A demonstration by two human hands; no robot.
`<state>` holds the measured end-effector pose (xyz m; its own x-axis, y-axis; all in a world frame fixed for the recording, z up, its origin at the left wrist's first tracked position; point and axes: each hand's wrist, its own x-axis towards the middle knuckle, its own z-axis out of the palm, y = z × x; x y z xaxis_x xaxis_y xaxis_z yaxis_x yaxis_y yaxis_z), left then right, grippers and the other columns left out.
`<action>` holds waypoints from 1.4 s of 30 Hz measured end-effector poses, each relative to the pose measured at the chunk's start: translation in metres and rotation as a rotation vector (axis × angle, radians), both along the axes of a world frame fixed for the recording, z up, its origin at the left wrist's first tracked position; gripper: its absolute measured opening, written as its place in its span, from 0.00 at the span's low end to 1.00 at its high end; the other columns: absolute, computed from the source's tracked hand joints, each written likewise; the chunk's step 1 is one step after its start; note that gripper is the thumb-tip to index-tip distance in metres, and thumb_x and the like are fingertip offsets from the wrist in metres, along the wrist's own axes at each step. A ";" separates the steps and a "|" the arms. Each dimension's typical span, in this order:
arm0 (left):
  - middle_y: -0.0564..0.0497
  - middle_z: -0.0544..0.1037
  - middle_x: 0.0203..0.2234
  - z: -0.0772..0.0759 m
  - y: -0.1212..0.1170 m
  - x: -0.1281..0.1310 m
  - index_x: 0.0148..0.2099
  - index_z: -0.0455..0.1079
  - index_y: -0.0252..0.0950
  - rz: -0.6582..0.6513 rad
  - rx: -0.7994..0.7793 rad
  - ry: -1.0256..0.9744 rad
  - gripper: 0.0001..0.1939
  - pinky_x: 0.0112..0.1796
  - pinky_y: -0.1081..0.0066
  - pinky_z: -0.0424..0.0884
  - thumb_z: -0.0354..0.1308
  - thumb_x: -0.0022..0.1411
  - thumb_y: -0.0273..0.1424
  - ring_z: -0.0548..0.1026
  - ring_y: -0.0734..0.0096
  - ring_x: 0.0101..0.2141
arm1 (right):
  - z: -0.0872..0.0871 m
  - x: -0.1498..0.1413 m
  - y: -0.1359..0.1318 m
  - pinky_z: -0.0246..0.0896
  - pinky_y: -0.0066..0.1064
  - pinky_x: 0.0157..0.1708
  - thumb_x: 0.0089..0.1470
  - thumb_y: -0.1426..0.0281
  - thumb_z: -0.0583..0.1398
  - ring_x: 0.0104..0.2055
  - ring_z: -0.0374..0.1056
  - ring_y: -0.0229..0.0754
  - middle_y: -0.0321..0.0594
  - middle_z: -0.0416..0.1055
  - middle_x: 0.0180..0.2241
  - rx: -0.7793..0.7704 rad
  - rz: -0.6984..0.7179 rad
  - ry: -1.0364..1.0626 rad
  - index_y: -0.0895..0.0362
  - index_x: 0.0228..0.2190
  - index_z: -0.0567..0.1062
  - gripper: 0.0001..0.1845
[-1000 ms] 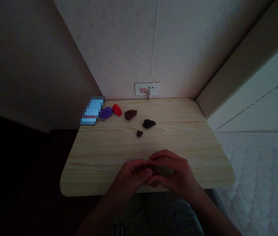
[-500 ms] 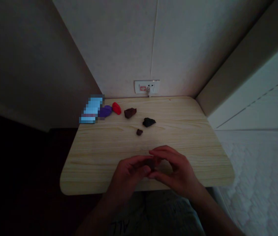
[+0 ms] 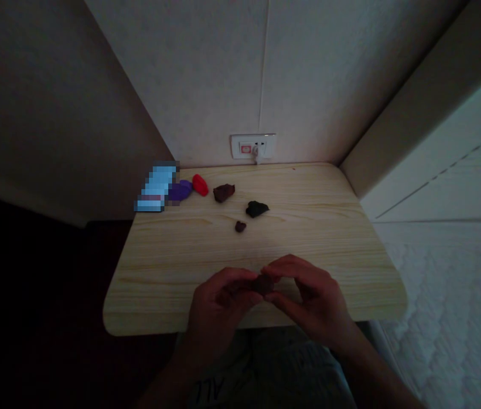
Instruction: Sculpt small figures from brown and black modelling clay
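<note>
A dark brown lump of what looks like modelling clay (image 3: 263, 284) is held between both hands over the front of the table. My left hand (image 3: 218, 304) pinches its left side with thumb and fingers. On its right side, the thumb and fingertips of my right hand (image 3: 314, 295) press against it. Beyond the hands lie a small brown lump (image 3: 240, 226), a black lump (image 3: 257, 209) and a larger reddish-brown lump (image 3: 224, 192). Farther left are a red lump (image 3: 200, 185) and a purple lump (image 3: 180, 191).
The light wooden table (image 3: 159, 255) has rounded corners and meets the wall. A phone-like slab (image 3: 155, 187), pixelated, lies at its back left corner. A wall socket (image 3: 252, 146) with a plug sits behind it. To the right is a quilted white mattress (image 3: 457, 307).
My right fingers have closed in on the brown lump, and more of it shows between the hands. My left hand has shifted slightly left. The lumps on the table stay put.
</note>
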<state>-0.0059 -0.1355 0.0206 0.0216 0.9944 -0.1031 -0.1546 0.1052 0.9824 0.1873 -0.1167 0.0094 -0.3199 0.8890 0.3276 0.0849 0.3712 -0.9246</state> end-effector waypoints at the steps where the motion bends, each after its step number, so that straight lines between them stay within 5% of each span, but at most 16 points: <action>1: 0.54 0.86 0.32 0.000 -0.001 -0.001 0.38 0.81 0.41 0.010 0.027 0.045 0.09 0.33 0.80 0.78 0.71 0.55 0.23 0.84 0.72 0.32 | 0.001 0.000 0.000 0.73 0.34 0.45 0.56 0.76 0.69 0.46 0.74 0.42 0.39 0.77 0.43 0.004 0.013 -0.002 0.48 0.51 0.78 0.23; 6: 0.54 0.85 0.31 -0.003 -0.006 -0.005 0.39 0.82 0.43 -0.049 0.112 0.080 0.11 0.33 0.81 0.77 0.71 0.55 0.23 0.83 0.73 0.32 | 0.006 0.005 0.000 0.73 0.31 0.41 0.55 0.77 0.70 0.43 0.76 0.40 0.40 0.78 0.41 0.046 0.088 -0.001 0.51 0.47 0.80 0.18; 12: 0.51 0.83 0.38 -0.005 -0.007 -0.002 0.46 0.80 0.43 -0.171 0.136 -0.206 0.12 0.40 0.73 0.80 0.70 0.58 0.28 0.83 0.68 0.38 | 0.010 0.005 -0.004 0.74 0.30 0.43 0.56 0.80 0.67 0.45 0.75 0.40 0.40 0.76 0.43 0.103 0.083 -0.009 0.51 0.47 0.79 0.19; 17: 0.49 0.84 0.39 -0.003 -0.007 -0.003 0.45 0.81 0.42 -0.129 0.158 -0.062 0.13 0.44 0.70 0.80 0.69 0.59 0.23 0.83 0.66 0.41 | 0.010 0.003 -0.007 0.74 0.35 0.44 0.54 0.74 0.70 0.46 0.74 0.43 0.43 0.73 0.47 0.009 0.064 -0.003 0.48 0.56 0.75 0.29; 25: 0.50 0.82 0.40 -0.005 -0.007 -0.004 0.43 0.82 0.44 -0.059 0.317 0.074 0.14 0.40 0.75 0.80 0.70 0.56 0.21 0.82 0.69 0.41 | 0.009 0.000 -0.005 0.73 0.30 0.38 0.56 0.76 0.69 0.40 0.75 0.39 0.40 0.76 0.39 0.040 0.021 0.038 0.51 0.47 0.82 0.17; 31: 0.48 0.82 0.39 -0.007 -0.004 0.000 0.46 0.81 0.41 -0.071 0.145 -0.080 0.14 0.41 0.72 0.80 0.71 0.57 0.27 0.82 0.66 0.41 | 0.009 -0.002 -0.007 0.75 0.31 0.41 0.56 0.78 0.68 0.43 0.75 0.41 0.41 0.76 0.42 0.087 -0.011 0.013 0.50 0.48 0.80 0.19; 36: 0.50 0.84 0.37 -0.001 -0.003 -0.001 0.43 0.83 0.41 -0.011 0.148 0.042 0.10 0.39 0.75 0.79 0.69 0.59 0.25 0.83 0.69 0.38 | 0.006 -0.003 -0.007 0.75 0.35 0.43 0.54 0.75 0.70 0.44 0.75 0.44 0.43 0.76 0.43 0.029 -0.044 0.019 0.49 0.52 0.78 0.25; 42: 0.50 0.85 0.39 0.000 -0.001 0.000 0.43 0.84 0.44 0.042 0.257 0.159 0.13 0.41 0.75 0.81 0.68 0.58 0.22 0.83 0.69 0.40 | 0.006 -0.008 -0.003 0.75 0.32 0.38 0.57 0.73 0.69 0.37 0.77 0.41 0.41 0.81 0.36 -0.093 -0.059 0.032 0.51 0.46 0.82 0.14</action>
